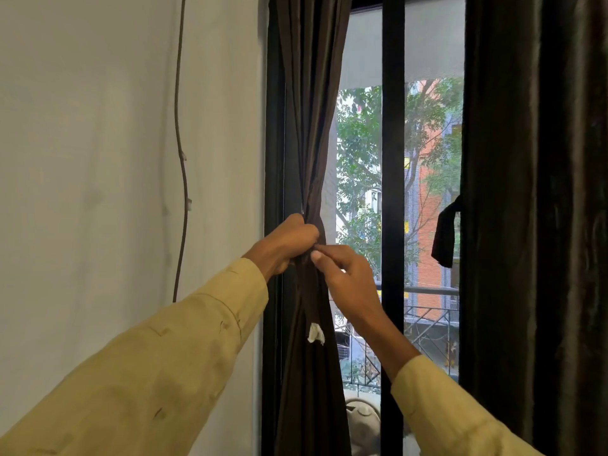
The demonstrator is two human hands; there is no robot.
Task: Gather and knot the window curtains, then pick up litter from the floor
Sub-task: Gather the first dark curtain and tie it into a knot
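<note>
Hands cinch the left curtain

The left hand [289, 241] is clenched around the gathered dark brown fabric curtain [306, 126] beside the black window frame [393, 192]. The right hand [345, 274] pinches its dark tie strip [311, 291] just below.

Left hand [289, 240] fingers hidden behind curtain [306, 126]

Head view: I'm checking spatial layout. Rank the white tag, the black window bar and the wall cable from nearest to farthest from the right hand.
From the right hand:
1. White tag, just below-left on the curtain.
2. Black window bar, to its right.
3. Wall cable, far left.
</note>
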